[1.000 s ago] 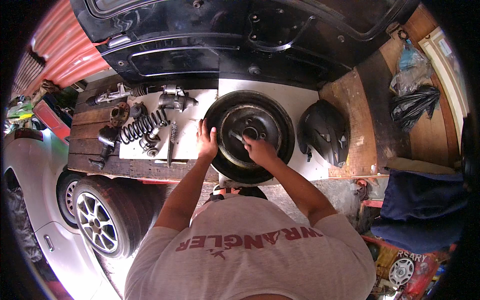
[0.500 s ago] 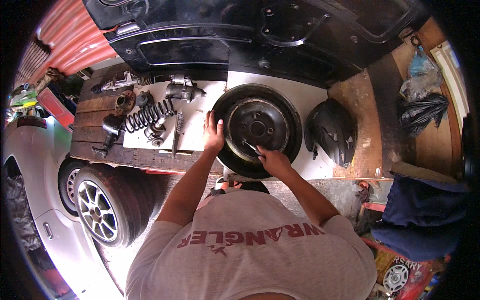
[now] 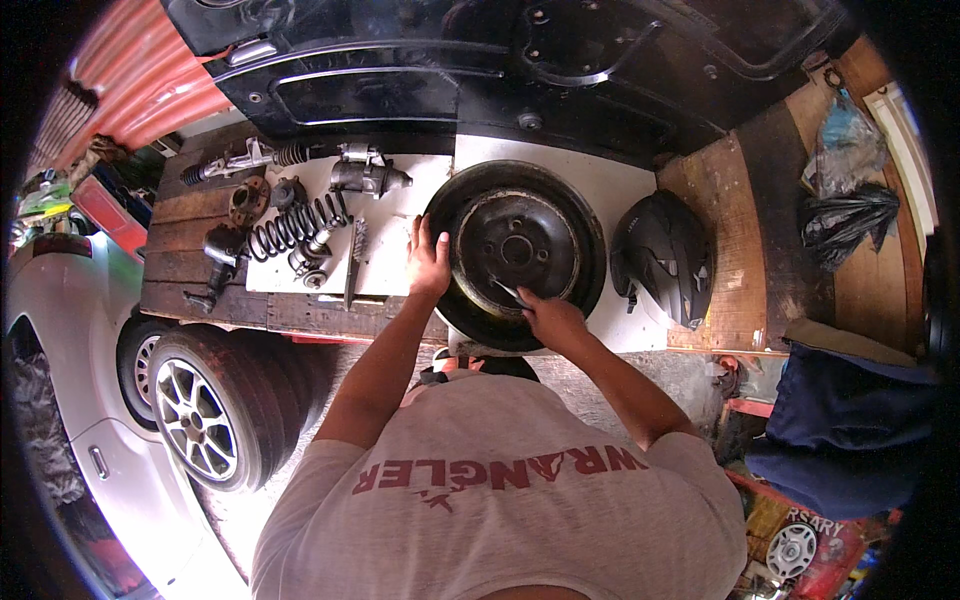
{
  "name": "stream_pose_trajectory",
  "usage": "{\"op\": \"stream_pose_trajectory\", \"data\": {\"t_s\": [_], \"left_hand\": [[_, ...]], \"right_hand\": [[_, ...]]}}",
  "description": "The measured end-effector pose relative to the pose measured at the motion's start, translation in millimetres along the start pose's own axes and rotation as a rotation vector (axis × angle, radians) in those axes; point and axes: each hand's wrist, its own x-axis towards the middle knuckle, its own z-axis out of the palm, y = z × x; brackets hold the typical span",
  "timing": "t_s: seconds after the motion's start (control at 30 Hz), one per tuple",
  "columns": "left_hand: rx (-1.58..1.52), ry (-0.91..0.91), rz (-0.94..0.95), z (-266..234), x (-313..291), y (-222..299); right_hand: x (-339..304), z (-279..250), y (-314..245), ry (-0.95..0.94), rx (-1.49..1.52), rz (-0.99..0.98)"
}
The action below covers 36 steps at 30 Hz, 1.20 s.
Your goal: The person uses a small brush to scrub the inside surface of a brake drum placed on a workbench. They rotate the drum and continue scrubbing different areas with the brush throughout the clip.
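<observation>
A black spare wheel (image 3: 517,250) with a dark steel rim lies flat on a white sheet on a wooden bench (image 3: 715,190). My left hand (image 3: 429,264) rests flat on the tyre's left side, fingers spread. My right hand (image 3: 550,318) grips a thin metal tool (image 3: 507,293) whose tip touches the rim's lower inner edge near the tyre bead.
A coil spring (image 3: 292,226), a starter motor (image 3: 367,175) and other car parts lie left of the wheel. A black helmet (image 3: 665,255) sits to its right. An open black car boot lid (image 3: 480,60) hangs above. A stack of alloy wheels (image 3: 215,400) stands at lower left beside a white car (image 3: 60,330).
My right hand has moved from the wheel's hub down to the lower edge of the rim with the tool. My left hand has stayed on the tyre's left side.
</observation>
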Motion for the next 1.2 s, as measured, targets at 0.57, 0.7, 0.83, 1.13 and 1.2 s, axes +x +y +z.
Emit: {"op": "stream_pose_trajectory", "data": {"t_s": [0.57,0.7,0.83,1.13,1.2], "left_hand": [[0.038,-0.005,-0.01,5.3,3.4,-4.5],[0.057,-0.015,-0.033,1.4,1.5,-0.9],[0.051,-0.018,-0.04,2.0,-1.2,2.0],[0.048,-0.004,-0.013,-4.0,-0.3,9.4],[0.045,-0.008,-0.012,-4.7,-0.2,10.1]], "right_hand": [[63.6,0.9,-2.5,0.222,0.019,0.064],[9.7,5.4,-8.2,0.093,0.065,0.131],[12.5,12.4,-4.5,0.109,0.078,0.134],[51.9,6.0,-7.9,0.201,0.119,0.1],[25.6,3.7,-3.2,0.134,0.126,0.116]]}}
